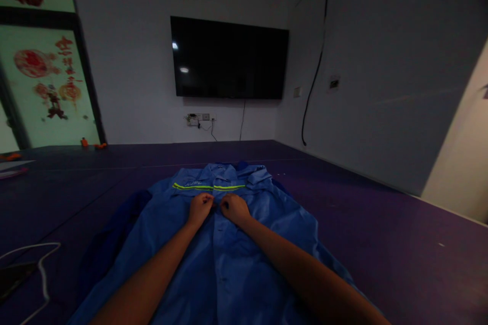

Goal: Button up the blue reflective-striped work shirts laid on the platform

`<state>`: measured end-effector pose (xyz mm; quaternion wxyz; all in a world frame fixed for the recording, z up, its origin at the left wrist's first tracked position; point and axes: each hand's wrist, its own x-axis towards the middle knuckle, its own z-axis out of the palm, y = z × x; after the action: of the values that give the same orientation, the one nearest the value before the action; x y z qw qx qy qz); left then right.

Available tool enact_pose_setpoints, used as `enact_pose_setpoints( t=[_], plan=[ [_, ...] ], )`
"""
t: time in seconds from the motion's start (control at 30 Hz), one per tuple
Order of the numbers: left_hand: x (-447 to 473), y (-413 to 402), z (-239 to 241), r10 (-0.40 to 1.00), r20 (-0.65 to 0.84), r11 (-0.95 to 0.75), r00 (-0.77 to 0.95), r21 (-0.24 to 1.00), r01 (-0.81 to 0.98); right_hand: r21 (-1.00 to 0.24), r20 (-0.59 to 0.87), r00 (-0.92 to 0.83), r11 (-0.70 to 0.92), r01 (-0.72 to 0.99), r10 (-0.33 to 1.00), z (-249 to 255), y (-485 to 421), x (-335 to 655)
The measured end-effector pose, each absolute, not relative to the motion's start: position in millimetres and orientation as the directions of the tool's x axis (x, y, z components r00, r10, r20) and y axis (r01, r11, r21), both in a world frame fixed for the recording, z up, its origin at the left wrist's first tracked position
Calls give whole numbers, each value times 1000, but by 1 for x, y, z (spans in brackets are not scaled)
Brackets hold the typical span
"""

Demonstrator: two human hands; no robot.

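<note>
A blue work shirt [244, 249] with a yellow-green stripe across the chest lies spread on the purple surface, its collar facing away from me. Both of my hands meet at the front placket, just below the stripe. My left hand [201, 209] is closed in a pinch on the left side of the shirt front. On the other side of the opening, the curled fingers of my right hand [235, 208] grip the placket edge. Any button between the fingertips is too small and dark to make out. Buttonholes show further down the placket.
Darker blue cloth [125, 218] sticks out from under the shirt's left side. A white cable [43, 274] and a dark flat object [15, 279] lie at the lower left. A television [231, 58] hangs on the far wall; a black cable [317, 66] dangles at right.
</note>
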<state>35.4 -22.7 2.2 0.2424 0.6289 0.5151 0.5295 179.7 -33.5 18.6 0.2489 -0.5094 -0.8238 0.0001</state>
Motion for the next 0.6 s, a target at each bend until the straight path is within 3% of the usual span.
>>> enact_pose_setpoints(
  t=[0.6],
  plan=[
    [35,-22,3,912,398,-319,-99,840,438,-264,387,-347,463,846,854,18,-32,180]
  ],
)
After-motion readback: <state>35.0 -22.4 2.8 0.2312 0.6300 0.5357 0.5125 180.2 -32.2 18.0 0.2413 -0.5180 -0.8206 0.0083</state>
